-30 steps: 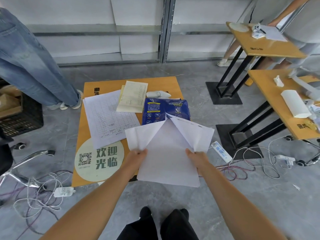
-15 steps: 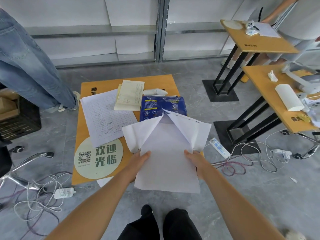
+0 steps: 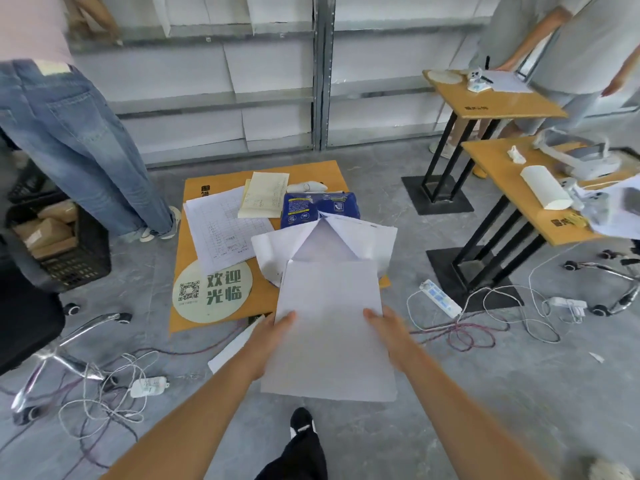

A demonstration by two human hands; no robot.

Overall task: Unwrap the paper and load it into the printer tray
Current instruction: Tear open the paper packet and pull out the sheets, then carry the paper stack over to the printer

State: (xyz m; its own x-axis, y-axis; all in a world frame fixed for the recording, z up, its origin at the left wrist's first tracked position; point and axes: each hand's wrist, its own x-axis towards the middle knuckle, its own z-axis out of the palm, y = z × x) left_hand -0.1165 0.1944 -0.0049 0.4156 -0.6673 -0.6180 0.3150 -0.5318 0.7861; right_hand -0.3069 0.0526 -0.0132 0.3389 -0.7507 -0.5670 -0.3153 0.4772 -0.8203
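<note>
A white stack of paper (image 3: 329, 327) is held out over the floor, level with my waist. My left hand (image 3: 273, 334) grips its left edge and my right hand (image 3: 384, 330) grips its right edge, thumbs on top. The far end of the stack still reaches the opened wrapper (image 3: 349, 237), whose white flaps spread out on the low orange table (image 3: 263, 174), blue printed side behind. No printer or tray is in view.
Printed sheets (image 3: 221, 230), a yellow pad (image 3: 263, 199) and a round QR sign (image 3: 211, 292) lie on the table. Cables and power strips (image 3: 440, 299) litter the floor. A person in jeans (image 3: 76, 140) stands left, a crate (image 3: 59, 240) beside them; side tables (image 3: 519, 188) stand right.
Both hands have drawn the paper stack toward me, out of the wrapper and past the table's near edge. The wrapper stays on the table.
</note>
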